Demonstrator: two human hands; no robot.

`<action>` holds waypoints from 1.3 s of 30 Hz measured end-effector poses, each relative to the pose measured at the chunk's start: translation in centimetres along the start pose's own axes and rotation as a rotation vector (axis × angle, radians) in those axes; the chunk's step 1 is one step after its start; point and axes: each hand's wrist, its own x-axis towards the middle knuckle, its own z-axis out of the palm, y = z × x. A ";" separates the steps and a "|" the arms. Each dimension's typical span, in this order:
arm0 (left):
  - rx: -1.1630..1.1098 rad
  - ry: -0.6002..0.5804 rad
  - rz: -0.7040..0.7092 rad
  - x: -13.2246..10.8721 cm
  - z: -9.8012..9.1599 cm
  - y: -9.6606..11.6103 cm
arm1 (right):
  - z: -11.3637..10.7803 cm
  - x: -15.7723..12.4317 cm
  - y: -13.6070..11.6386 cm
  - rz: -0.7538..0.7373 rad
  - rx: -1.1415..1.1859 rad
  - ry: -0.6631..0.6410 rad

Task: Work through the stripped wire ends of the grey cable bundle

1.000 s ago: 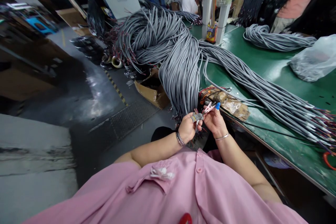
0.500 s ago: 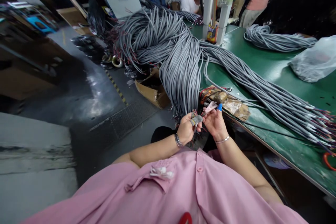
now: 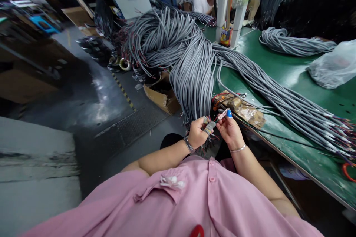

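Observation:
My left hand [image 3: 198, 133], with a grey cover on its thumb, is closed around a cable end whose thin coloured wires [image 3: 209, 119] stick out past the fingers. Close beside it on the right, my right hand [image 3: 230, 132] pinches a small flat pinkish-white piece [image 3: 222, 114] under a blue thumb cover [image 3: 229, 113]. I cannot make out what kind of piece it is. Just beyond both hands, a thick bundle of grey cables [image 3: 191, 77] hangs over the table edge.
More grey cables [image 3: 272, 81] run along the green table [image 3: 294, 70] to the right. A taped block [image 3: 250, 114] lies at its near edge. A cardboard box [image 3: 158, 98] stands on the floor, left of the hanging bundle. A person [image 3: 201, 2] is behind the table.
My right thumb has tipped left and down onto the pinkish-white piece. A person in an orange-pink top at the back right has mostly gone out of sight.

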 end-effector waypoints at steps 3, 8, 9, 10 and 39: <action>0.082 0.017 0.015 0.5 -0.4 0.3 | 0.1 0.1 0.3 -0.142 -0.099 0.063; 0.168 0.075 0.069 1.0 -0.8 0.4 | -0.2 0.2 0.8 -0.354 -0.288 0.127; 0.211 0.068 0.107 1.0 -0.8 0.4 | -0.2 0.2 0.9 -0.341 -0.279 0.108; 0.259 0.055 0.150 1.0 -0.7 0.3 | -0.2 0.3 0.8 -0.306 -0.252 0.079; 0.329 -0.244 0.009 -0.1 -2.2 -1.6 | -3.2 -0.9 0.9 -0.030 -0.078 0.014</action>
